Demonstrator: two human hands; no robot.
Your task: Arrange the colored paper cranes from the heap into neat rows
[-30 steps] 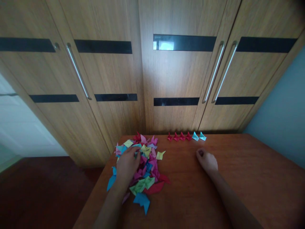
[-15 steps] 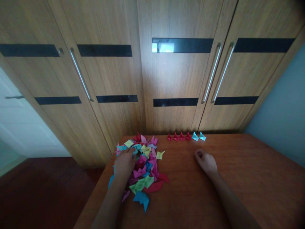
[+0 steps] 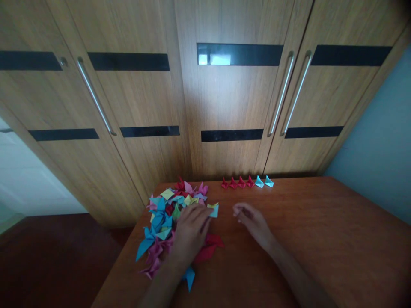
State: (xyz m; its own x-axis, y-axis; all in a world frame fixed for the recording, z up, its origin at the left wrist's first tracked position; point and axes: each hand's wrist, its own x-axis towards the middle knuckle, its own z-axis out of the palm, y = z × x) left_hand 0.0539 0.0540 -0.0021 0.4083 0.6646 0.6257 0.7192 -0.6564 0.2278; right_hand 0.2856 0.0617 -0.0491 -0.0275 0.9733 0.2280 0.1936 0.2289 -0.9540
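My left hand is closed, with a light blue origami crane pinched at its fingertips, just right of the pile. Beneath and around that hand lies a heap of folded paper cranes in blue, pink, red, yellow and green; the hand and forearm hide part of it. My right hand is over the table, a short gap right of the light blue crane. Its fingers are loosely curled with thumb and index apart, and nothing shows between them. A red folded piece lies at the heap's right edge.
Along the table's back edge stands a row of small origami pieces, several red and two light blue. The brown wooden table reaches up to a wooden wardrobe with metal handles. A pale blue wall rises on the right.
My left hand has come right out of the heap with a light blue crane. My right hand has moved left towards it, its fingers loosening. The camera view has shifted slightly.
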